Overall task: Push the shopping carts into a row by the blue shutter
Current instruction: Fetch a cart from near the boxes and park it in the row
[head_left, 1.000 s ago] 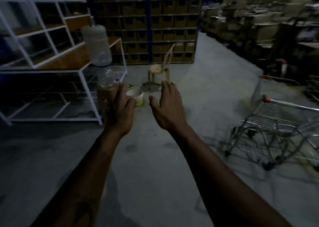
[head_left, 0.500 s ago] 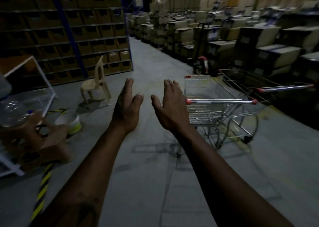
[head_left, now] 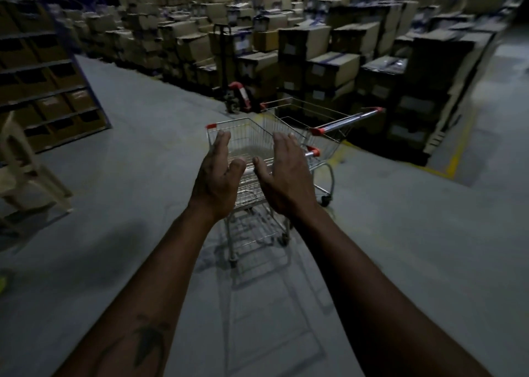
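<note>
Both the left hand point(head_left: 218, 176) and right hand point(head_left: 283, 176) are held spread and empty above the nearer silver wire shopping cart point(head_left: 252, 159), parked mid-floor on grey concrete point(head_left: 114, 176) beside stacked brown cardboard boxes point(head_left: 329, 61).

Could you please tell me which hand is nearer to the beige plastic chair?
Left. The left hand hovers open over the near wire shopping cart, on the side toward the beige plastic chair; the right hand is farther away.
</note>
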{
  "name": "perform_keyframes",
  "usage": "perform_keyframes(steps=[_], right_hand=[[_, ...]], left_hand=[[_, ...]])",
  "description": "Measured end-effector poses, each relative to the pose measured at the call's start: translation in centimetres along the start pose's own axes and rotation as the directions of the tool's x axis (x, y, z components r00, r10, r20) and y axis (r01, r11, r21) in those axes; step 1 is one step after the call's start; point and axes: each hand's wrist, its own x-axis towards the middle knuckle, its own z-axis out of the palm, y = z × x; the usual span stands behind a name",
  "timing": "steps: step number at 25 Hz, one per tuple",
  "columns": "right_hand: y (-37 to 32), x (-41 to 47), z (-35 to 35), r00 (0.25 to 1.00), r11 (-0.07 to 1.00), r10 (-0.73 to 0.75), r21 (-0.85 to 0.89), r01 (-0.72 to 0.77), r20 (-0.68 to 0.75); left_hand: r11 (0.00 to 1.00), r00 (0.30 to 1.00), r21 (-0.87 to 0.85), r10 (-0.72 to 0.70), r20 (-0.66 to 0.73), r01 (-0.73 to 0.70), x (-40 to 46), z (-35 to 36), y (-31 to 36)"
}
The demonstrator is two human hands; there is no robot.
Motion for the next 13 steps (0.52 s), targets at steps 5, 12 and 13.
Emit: perform_keyframes(steps=[5,12,13], right_hand=[[6.3,4.7,0.8,0.996,0.995,0.089,-0.051,-0.089,-0.012],[13.2,15.9,6.5,0.99,0.985,0.121,-0.132,-0.112,0.069],[13.9,17.2,7.3,0.99,0.984,0.118,-0.141,-0.107,0.077]], left_hand=[[1.0,0.994,0.019,-0.01,0.11,0.008,7.0,5.4,-2.8],[0.983,0.973,0.17,-0.111,0.204,0.077,17.8,10.3,-12.1],[0.972,0.966,0.212,-0.144,0.214,0.098,18.9,10.9,-13.6]])
